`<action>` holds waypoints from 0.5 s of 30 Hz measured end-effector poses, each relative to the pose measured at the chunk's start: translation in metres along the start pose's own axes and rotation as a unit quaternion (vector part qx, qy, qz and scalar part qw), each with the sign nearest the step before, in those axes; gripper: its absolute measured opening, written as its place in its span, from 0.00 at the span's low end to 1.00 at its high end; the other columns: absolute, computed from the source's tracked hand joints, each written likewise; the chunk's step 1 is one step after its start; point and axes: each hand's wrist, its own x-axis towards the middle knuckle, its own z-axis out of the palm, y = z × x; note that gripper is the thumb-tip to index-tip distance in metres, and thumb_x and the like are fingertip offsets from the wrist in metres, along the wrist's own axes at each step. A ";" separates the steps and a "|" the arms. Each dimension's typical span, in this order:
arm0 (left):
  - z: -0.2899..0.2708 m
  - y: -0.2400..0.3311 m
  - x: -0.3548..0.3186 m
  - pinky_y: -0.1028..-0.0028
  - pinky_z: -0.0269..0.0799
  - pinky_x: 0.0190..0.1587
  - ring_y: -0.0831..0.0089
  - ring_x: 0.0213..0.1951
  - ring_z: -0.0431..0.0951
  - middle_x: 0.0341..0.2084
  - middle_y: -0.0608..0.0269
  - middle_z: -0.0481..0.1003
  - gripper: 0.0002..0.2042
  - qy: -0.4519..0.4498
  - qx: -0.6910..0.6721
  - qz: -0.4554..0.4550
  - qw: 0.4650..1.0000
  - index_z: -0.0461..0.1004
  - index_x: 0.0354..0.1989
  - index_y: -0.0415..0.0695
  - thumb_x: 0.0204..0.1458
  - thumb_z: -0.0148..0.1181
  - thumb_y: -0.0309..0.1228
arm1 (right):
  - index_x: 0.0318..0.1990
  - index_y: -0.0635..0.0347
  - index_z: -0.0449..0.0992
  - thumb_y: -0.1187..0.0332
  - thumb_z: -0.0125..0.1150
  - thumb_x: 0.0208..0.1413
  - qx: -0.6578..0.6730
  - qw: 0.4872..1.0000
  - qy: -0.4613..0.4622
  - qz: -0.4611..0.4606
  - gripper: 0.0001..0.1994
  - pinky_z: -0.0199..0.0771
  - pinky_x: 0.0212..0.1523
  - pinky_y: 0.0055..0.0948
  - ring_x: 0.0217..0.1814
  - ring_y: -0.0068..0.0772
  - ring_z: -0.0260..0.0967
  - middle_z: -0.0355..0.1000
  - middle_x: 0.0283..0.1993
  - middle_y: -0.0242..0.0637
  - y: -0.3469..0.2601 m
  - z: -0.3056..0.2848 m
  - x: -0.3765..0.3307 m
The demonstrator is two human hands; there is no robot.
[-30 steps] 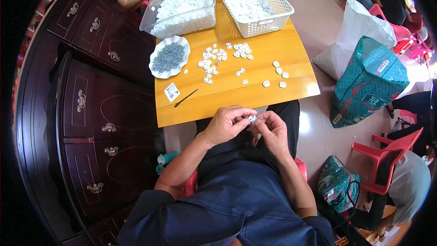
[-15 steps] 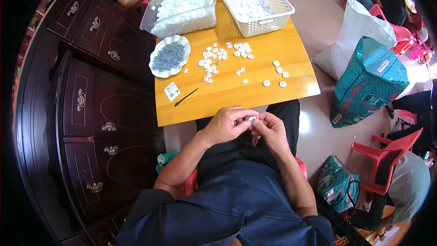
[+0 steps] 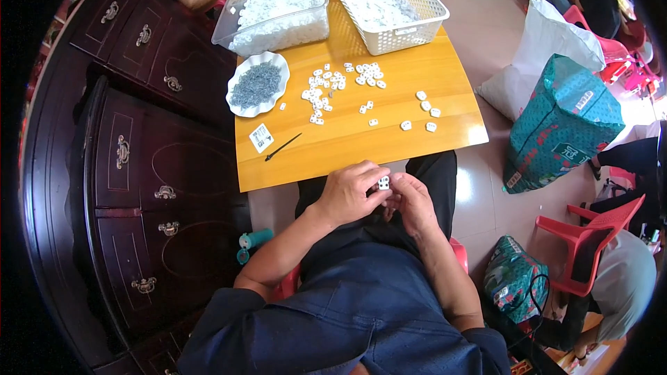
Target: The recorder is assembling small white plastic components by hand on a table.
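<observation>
Above my lap, my left hand point(image 3: 349, 193) pinches a small white plastic piece with dark holes point(image 3: 383, 182) between thumb and fingers. Close beside it, my right hand point(image 3: 414, 200) has its fingers curled together near the piece's right edge. Whether anything small sits in those right fingertips is hidden. On the wooden table point(image 3: 333, 149) in front of me, a cluster of similar white pieces point(image 3: 326, 83) is spread out. Larger white pieces point(image 3: 431, 126) lie toward the right side. A white scalloped dish point(image 3: 231, 87) at the left holds many small grey parts point(image 3: 258, 85).
A clear plastic bin point(image 3: 278, 40) and a white perforated basket point(image 3: 406, 38), both full of white pieces, stand at the back. A printed card point(image 3: 261, 137) and thin black stick point(image 3: 283, 146) lie front left. Dark drawers point(image 3: 167, 118) line the left; teal bags point(image 3: 563, 125) stand right.
My right fingers have drawn slightly off the white piece, while my left hand keeps it. The piece has turned so that its face with dark holes shows more.
</observation>
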 end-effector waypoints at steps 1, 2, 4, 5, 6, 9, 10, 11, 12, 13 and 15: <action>0.000 -0.001 0.000 0.65 0.78 0.39 0.58 0.36 0.82 0.34 0.56 0.81 0.17 -0.001 -0.006 0.001 1.000 0.82 0.43 0.40 0.44 0.73 0.30 | 0.43 0.56 0.81 0.61 0.58 0.68 0.011 1.000 0.007 0.019 0.10 0.73 0.40 0.20 0.35 0.16 0.73 0.80 0.38 0.28 -0.002 0.001 0.000; -0.001 -0.002 0.000 0.65 0.78 0.38 0.58 0.35 0.82 0.34 0.56 0.81 0.17 -0.002 -0.012 0.003 1.000 0.82 0.43 0.40 0.44 0.73 0.31 | 0.43 0.56 0.81 0.61 0.58 0.68 0.011 1.000 0.007 0.019 0.10 0.73 0.40 0.20 0.35 0.16 0.73 0.80 0.38 0.28 -0.001 0.001 0.001; -0.001 -0.002 0.000 0.65 0.78 0.38 0.57 0.35 0.82 0.34 0.56 0.81 0.17 -0.009 -0.012 -0.004 1.000 0.82 0.43 0.39 0.44 0.73 0.30 | 0.41 0.57 0.82 0.61 0.58 0.68 -0.043 0.999 0.021 0.023 0.11 0.72 0.38 0.19 0.33 0.15 0.72 0.80 0.36 0.27 0.001 0.001 0.003; -0.002 -0.002 0.000 0.65 0.78 0.38 0.57 0.35 0.82 0.34 0.55 0.81 0.17 -0.015 -0.012 -0.010 1.000 0.82 0.43 0.39 0.43 0.73 0.30 | 0.41 0.57 0.82 0.61 0.58 0.68 -0.043 0.999 0.021 0.024 0.11 0.72 0.38 0.19 0.33 0.15 0.72 0.80 0.36 0.27 0.001 0.001 0.003; -0.002 -0.002 0.000 0.65 0.78 0.38 0.57 0.35 0.82 0.34 0.55 0.81 0.17 -0.015 -0.012 -0.010 1.000 0.82 0.43 0.39 0.43 0.73 0.30 | 0.40 0.57 0.83 0.61 0.59 0.68 -0.043 0.999 0.014 0.022 0.11 0.72 0.37 0.19 0.32 0.16 0.72 0.80 0.35 0.27 0.001 0.002 0.003; -0.003 -0.003 0.000 0.64 0.78 0.38 0.56 0.36 0.83 0.34 0.55 0.81 0.17 -0.023 -0.013 -0.007 1.000 0.82 0.43 0.40 0.43 0.73 0.30 | 0.38 0.58 0.83 0.61 0.59 0.67 -0.043 0.999 0.007 0.012 0.12 0.69 0.35 0.19 0.31 0.15 0.70 0.79 0.33 0.27 0.002 0.002 0.003; -0.003 -0.003 0.000 0.64 0.78 0.38 0.56 0.36 0.83 0.34 0.55 0.81 0.17 -0.026 -0.012 -0.008 1.000 0.82 0.43 0.40 0.43 0.73 0.30 | 0.37 0.59 0.83 0.62 0.59 0.67 -0.042 0.999 0.008 0.003 0.12 0.68 0.34 0.19 0.30 0.15 0.69 0.79 0.32 0.27 0.003 0.003 0.003; -0.003 -0.004 -0.001 0.64 0.78 0.38 0.56 0.36 0.83 0.35 0.55 0.82 0.16 -0.029 -0.011 -0.009 0.999 0.82 0.43 0.40 0.44 0.73 0.30 | 0.37 0.59 0.83 0.62 0.59 0.67 -0.042 0.999 0.008 0.003 0.12 0.68 0.34 0.19 0.30 0.15 0.69 0.79 0.32 0.27 0.005 0.002 0.004; -0.003 -0.003 0.000 0.64 0.78 0.38 0.56 0.36 0.83 0.35 0.55 0.82 0.16 -0.029 -0.011 -0.008 0.999 0.82 0.43 0.40 0.44 0.73 0.30 | 0.36 0.60 0.83 0.63 0.59 0.67 -0.049 0.999 0.011 -0.009 0.12 0.67 0.34 0.19 0.30 0.15 0.68 0.78 0.31 0.26 0.007 0.001 0.005; -0.003 -0.003 0.000 0.64 0.78 0.39 0.56 0.36 0.83 0.35 0.55 0.82 0.16 -0.026 -0.015 -0.007 1.000 0.82 0.43 0.40 0.44 0.72 0.30 | 0.36 0.60 0.83 0.63 0.59 0.67 -0.056 0.998 0.014 -0.020 0.12 0.66 0.34 0.19 0.30 0.15 0.67 0.77 0.30 0.26 0.007 0.002 0.005; -0.002 -0.003 -0.001 0.65 0.78 0.39 0.56 0.36 0.83 0.35 0.55 0.82 0.15 -0.022 -0.018 -0.005 1.000 0.82 0.43 0.40 0.45 0.72 0.29 | 0.35 0.61 0.82 0.64 0.59 0.67 -0.064 0.997 0.028 -0.033 0.12 0.66 0.34 0.19 0.30 0.14 0.67 0.76 0.30 0.26 0.009 0.005 0.003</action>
